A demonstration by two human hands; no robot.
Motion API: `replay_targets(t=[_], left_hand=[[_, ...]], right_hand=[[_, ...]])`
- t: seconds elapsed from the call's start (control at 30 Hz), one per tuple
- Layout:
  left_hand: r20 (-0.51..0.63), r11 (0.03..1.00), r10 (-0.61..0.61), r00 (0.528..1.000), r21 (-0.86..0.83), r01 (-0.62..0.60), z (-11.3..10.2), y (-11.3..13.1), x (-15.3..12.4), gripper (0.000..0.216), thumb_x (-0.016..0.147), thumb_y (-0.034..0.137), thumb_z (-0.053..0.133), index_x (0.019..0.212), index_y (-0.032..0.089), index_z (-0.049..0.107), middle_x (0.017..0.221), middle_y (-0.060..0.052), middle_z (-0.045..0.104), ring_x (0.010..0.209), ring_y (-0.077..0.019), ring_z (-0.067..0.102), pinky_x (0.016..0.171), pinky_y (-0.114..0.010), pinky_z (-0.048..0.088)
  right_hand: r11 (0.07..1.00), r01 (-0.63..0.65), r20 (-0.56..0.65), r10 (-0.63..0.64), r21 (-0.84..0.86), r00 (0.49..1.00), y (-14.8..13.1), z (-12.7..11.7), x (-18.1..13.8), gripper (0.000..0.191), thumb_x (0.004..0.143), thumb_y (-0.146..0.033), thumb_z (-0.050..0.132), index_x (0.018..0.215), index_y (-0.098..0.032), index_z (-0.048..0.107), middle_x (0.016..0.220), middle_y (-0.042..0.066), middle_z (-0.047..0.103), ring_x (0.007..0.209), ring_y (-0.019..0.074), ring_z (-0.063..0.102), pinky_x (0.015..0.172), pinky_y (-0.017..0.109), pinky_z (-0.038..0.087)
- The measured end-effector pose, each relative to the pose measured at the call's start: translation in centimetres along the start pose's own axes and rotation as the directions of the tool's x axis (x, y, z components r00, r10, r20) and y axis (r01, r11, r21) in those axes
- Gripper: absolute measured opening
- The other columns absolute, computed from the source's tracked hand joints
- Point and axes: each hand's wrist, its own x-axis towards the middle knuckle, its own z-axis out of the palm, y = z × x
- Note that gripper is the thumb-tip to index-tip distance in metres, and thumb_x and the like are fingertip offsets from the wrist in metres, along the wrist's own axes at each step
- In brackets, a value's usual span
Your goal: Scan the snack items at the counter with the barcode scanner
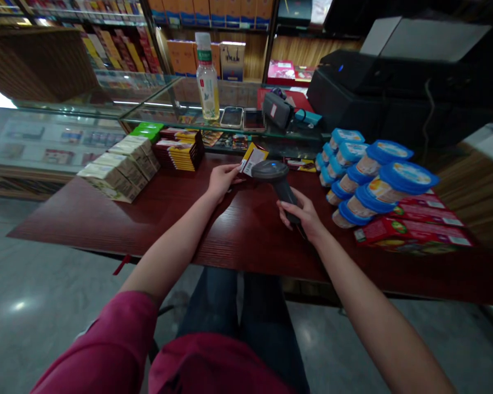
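Note:
My left hand (223, 180) pinches a small flat yellow, white and dark-red box (252, 158) by its near left corner, tilted up with a printed barcode showing. Wrapped round the handle of a dark barcode scanner (285, 191) is my right hand (302, 214). The scanner's head, with a small blue light on top, is just right of the box and covers part of it in this view. Another similar flat pack (301, 164) lies on the dark red wooden desk (238, 230), behind the scanner.
Left on the desk are stacked yellow and dark-red boxes (181, 150), pale cartons (125, 164) and green ones (147, 131). Right stand blue-lidded tubs (370, 183) and red boxes (411, 227). A bottle (207, 90) and phone (231, 116) sit on the glass case behind.

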Motion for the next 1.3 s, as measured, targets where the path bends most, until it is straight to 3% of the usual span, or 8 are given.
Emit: replay_targets(t=[0.2,0.43,0.63,0.73,0.83,1.0,1.13,1.3], left_hand=[[-0.009,1.000,0.011,1.000,0.022,-0.011,0.5,0.0,0.0,0.012,0.095,0.017,0.074,0.102,0.011,0.082,0.101,-0.009,0.083,0.082,-0.0153,0.078,0.084,-0.031,0.067],[-0.019,0.996,0.024,1.000,0.085,-0.023,0.4,0.0,-0.3,0.023,0.095,0.009,0.065,0.113,0.009,0.080,0.095,-0.008,0.083,0.076,-0.0133,0.077,0.077,-0.024,0.063],[-0.011,0.979,0.132,0.991,0.160,-0.129,0.3,0.0,-0.2,0.023,0.095,0.020,0.070,0.113,0.010,0.080,0.112,-0.010,0.083,0.093,-0.0202,0.079,0.086,-0.031,0.065],[-0.077,0.845,0.403,0.912,0.413,-0.339,-1.2,1.2,-0.9,0.022,0.097,0.020,0.068,0.115,0.017,0.081,0.119,-0.007,0.082,0.110,-0.0225,0.077,0.099,-0.033,0.062],[-0.113,0.624,0.652,0.750,0.641,-0.446,-4.3,2.9,-2.4,0.026,0.103,0.020,0.060,0.121,0.022,0.079,0.126,-0.006,0.080,0.121,-0.0205,0.074,0.111,-0.033,0.055],[0.024,0.310,0.819,0.573,0.822,-0.477,-11.4,4.8,-4.0,0.030,0.108,0.025,0.051,0.128,0.024,0.074,0.133,-0.008,0.076,0.129,-0.0193,0.069,0.117,-0.037,0.052],[0.116,0.192,0.801,0.587,0.879,-0.437,-15.6,5.1,-3.7,0.033,0.108,0.024,0.049,0.130,0.024,0.073,0.136,-0.010,0.074,0.132,-0.0197,0.067,0.117,-0.038,0.052],[0.110,0.142,0.749,0.653,0.937,-0.320,-16.8,5.3,-2.6,0.036,0.106,0.020,0.048,0.132,0.023,0.073,0.139,-0.012,0.073,0.143,-0.0249,0.059,0.122,-0.044,0.047]], right_hand=[[0.999,0.028,-0.083,-0.030,-0.031,0.996,0.3,-0.1,0.3,0.046,0.077,-0.044,0.087,0.111,-0.023,0.066,0.066,-0.006,0.061,0.038,0.0096,0.048,0.030,0.022,0.032],[0.998,0.022,-0.060,-0.025,-0.051,0.998,-0.2,0.3,0.0,0.052,0.078,-0.045,0.086,0.121,-0.022,0.067,0.065,-0.006,0.058,0.040,0.0096,0.047,0.032,0.022,0.033],[0.999,0.034,-0.086,-0.033,0.006,0.996,-0.2,0.0,0.1,0.038,0.078,-0.047,0.086,0.097,-0.024,0.062,0.070,-0.005,0.060,0.041,0.0099,0.051,0.031,0.022,0.035],[0.998,0.041,-0.080,-0.037,0.053,0.996,-0.3,-0.1,0.1,0.037,0.078,-0.048,0.085,0.091,-0.024,0.060,0.073,-0.005,0.059,0.041,0.0093,0.051,0.031,0.022,0.036],[0.994,0.025,-0.049,-0.020,0.102,0.999,-0.5,0.4,0.2,0.035,0.081,-0.047,0.082,0.091,-0.023,0.059,0.075,-0.005,0.059,0.042,0.0092,0.051,0.033,0.021,0.036],[0.985,0.041,-0.014,-0.039,0.168,0.999,0.0,3.8,1.6,0.035,0.084,-0.049,0.079,0.087,-0.023,0.056,0.075,-0.004,0.056,0.043,0.0087,0.048,0.033,0.022,0.037],[0.973,0.033,0.046,-0.045,0.226,0.998,0.8,7.5,3.5,0.037,0.083,-0.050,0.080,0.085,-0.023,0.055,0.074,-0.004,0.055,0.042,0.0080,0.045,0.033,0.021,0.036],[0.955,-0.035,0.088,0.010,0.295,0.996,1.4,10.5,5.6,0.038,0.080,-0.047,0.084,0.083,-0.021,0.056,0.073,-0.004,0.057,0.042,0.0071,0.048,0.034,0.020,0.038]])
